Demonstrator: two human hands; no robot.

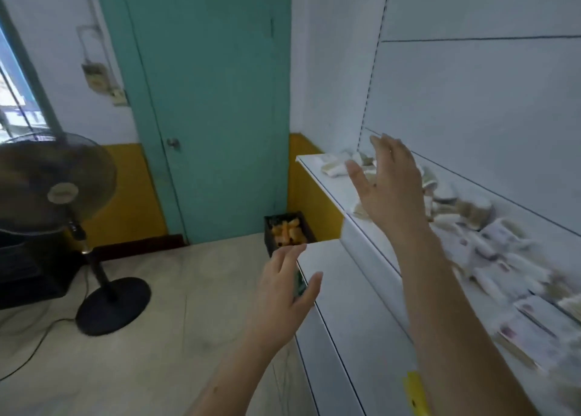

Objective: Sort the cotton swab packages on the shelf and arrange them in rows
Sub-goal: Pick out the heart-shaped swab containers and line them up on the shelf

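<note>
Small white-and-tan plastic cotton swab packages (490,242) are seen scattered in a loose, blurred heap along the white metal shelf (323,180), with no rows yet formed; by this evidence the sorting is judged barely begun, if at all. The right hand (390,180) is raised over the far end of the heap, fingers spread and nothing held. The left hand (283,290) is held lower, beside the shelf's front edge, likewise spread and empty. Nearby, a teal painted door (204,101), a black pedestal fan (63,189) and a dark crate of orange items (287,231) on the floor are shown, none obstructing the shelf.
</note>
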